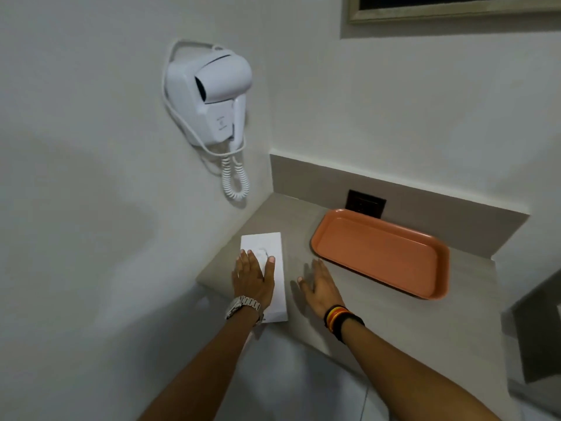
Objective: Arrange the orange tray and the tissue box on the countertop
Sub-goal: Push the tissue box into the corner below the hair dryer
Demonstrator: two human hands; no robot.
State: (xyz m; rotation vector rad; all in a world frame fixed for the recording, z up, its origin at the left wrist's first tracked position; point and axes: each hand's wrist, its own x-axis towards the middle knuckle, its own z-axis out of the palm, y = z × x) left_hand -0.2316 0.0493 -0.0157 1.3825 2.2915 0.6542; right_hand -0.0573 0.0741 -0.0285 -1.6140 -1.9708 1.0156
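A white tissue box (pixel 261 243) lies on the grey countertop (pixel 394 314) near its left front corner, its near end sticking out over the edge. My left hand (pixel 252 278) rests flat on top of the box, fingers spread. My right hand (pixel 320 287) hovers flat over the counter between the box and the orange tray (pixel 379 253), holding nothing. The tray is empty and sits at an angle towards the back right, near the backsplash.
A white wall-mounted hair dryer (pixel 212 95) with a coiled cord hangs on the left wall above the counter's corner. A dark socket plate (pixel 365 203) sits in the backsplash behind the tray. A mirror frame (pixel 455 13) runs along the top right.
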